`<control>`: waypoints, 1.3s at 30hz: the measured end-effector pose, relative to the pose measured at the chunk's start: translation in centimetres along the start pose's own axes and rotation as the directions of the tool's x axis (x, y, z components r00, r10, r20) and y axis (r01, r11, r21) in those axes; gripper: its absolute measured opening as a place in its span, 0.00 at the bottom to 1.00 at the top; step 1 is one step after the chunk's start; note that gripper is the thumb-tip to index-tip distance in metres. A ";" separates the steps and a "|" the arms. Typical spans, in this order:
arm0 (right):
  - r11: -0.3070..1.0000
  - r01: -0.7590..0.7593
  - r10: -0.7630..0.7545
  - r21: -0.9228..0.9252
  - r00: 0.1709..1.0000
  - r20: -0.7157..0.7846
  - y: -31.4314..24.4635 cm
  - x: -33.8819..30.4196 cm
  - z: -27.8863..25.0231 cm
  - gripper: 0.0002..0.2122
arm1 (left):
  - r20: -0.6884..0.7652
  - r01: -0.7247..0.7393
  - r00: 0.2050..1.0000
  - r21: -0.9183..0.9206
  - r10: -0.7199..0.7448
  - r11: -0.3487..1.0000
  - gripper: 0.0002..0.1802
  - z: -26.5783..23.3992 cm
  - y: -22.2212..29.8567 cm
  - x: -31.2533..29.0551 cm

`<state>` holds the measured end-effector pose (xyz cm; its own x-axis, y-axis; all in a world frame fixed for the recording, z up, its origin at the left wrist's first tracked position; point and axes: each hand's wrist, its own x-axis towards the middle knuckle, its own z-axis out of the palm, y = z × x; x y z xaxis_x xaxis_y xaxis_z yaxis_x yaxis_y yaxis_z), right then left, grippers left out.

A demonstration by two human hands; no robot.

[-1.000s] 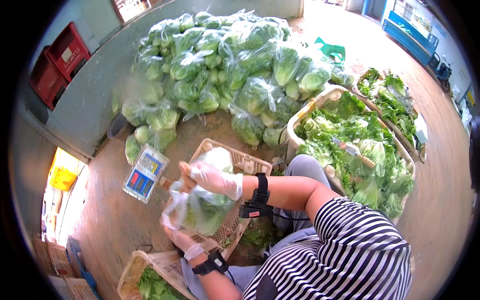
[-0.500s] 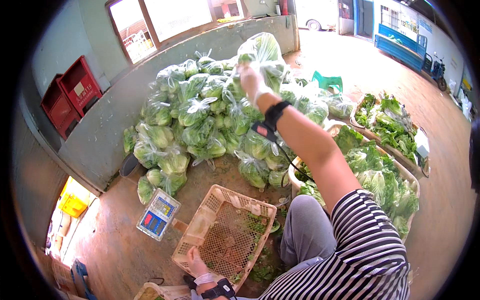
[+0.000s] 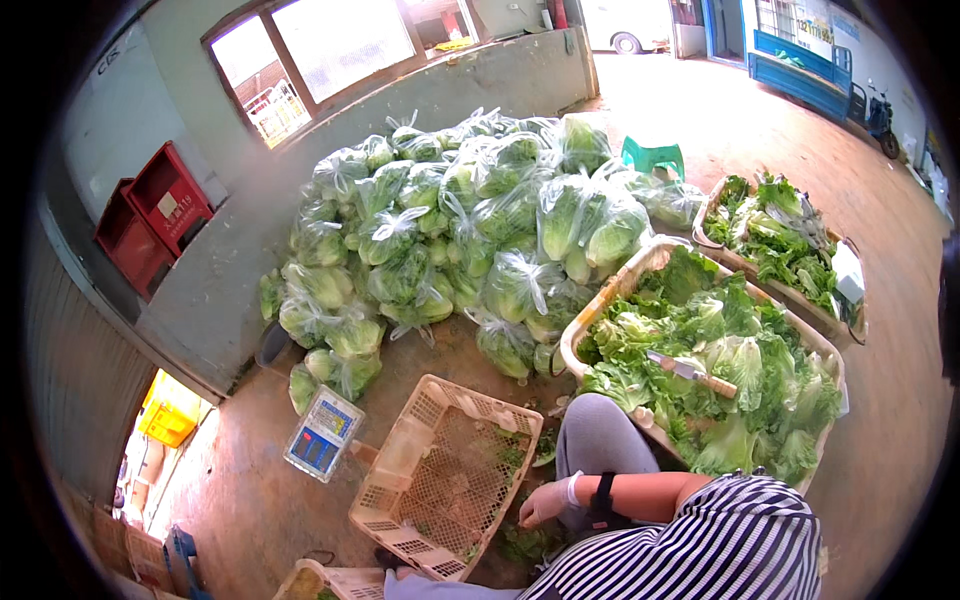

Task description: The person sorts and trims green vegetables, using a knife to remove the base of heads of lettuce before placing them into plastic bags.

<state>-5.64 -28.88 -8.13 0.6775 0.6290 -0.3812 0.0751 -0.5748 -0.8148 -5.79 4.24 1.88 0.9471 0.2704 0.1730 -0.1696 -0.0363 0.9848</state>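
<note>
My right hand point(image 3: 545, 502), in a thin pale glove, is beside the right rim of the cream plastic crate point(image 3: 415, 480), close to my bent knee. Its fingers are curled in, and nothing shows in them. My left hand is out of view. The crate has a mesh floor with a few leaf scraps on it. Left of it stands a digital scale point(image 3: 325, 435). Beyond is a large pile of leafy green heads in knotted clear bags point(image 3: 410, 260). A knife point(image 3: 692, 372) with a wooden handle lies on loose lettuce point(image 3: 740, 330) in a basket at my right.
A second basket of leaves point(image 3: 790, 250) stands behind the first, near a green stool point(image 3: 653, 157). Red boxes point(image 3: 155, 215) are by the left wall, a yellow crate point(image 3: 170, 408) by the doorway. A blue cart point(image 3: 800, 75) is parked far right.
My right hand has come back from the pile to beside the crate; the bag it held up is no longer raised. My left hand has left the crate's near rim and the view.
</note>
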 end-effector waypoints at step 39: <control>0.992 -0.061 0.068 -0.109 0.996 0.060 1.1 -0.3 2.1 0.14 | -0.681 0.827 0.542 0.537 -0.493 0.168 0.19 -12.2 -10.1 -42.4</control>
<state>-7.33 -28.63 -9.81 0.6356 0.6192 -0.4611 0.1129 -0.6654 -0.7379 -47.55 4.92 -15.57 0.4112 0.8195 -0.3992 0.9009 -0.2987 0.3149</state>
